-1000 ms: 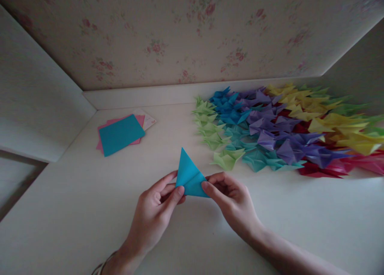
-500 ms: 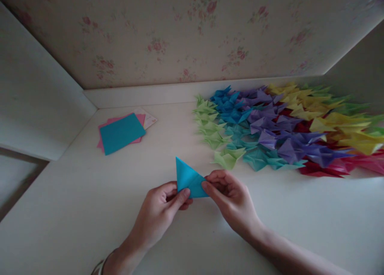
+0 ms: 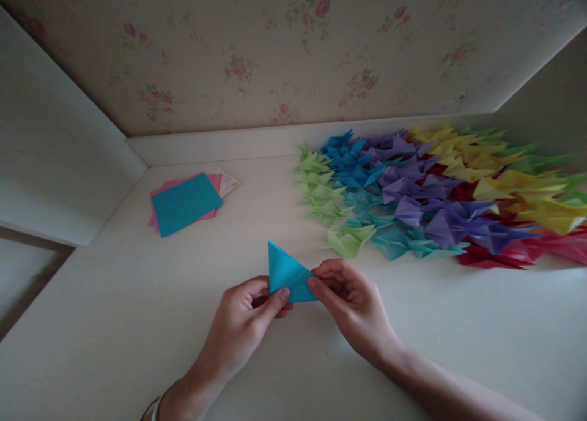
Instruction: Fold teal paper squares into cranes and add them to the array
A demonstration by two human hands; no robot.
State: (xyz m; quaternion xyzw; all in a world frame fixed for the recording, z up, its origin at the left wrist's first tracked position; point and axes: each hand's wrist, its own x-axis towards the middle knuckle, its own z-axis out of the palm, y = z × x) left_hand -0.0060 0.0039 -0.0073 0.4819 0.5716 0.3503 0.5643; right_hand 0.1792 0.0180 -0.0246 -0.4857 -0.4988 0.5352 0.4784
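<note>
A bright blue sheet of origami paper [image 3: 285, 273], folded into a triangle, is held just above the white table, one point facing away from me. My left hand [image 3: 252, 308] pinches its lower left part, thumb on top and fingers behind. At the right corner, my right hand [image 3: 348, 295] grips the paper between thumb and curled fingers. A crease runs across the triangle's face. Both hands hide parts of its edges.
Rows of folded paper cranes [image 3: 444, 225] in several colours cover the right back of the table [image 3: 284, 372]. A stack of paper sheets [image 3: 186, 204], blue on top of pink, lies at the left back. A floral wall [image 3: 275, 60] stands behind.
The paper triangle's top point has tipped left and lowered. My left hand has shifted slightly right along its lower edge; the right hand has kept its grip. Little differs over the last half second.
</note>
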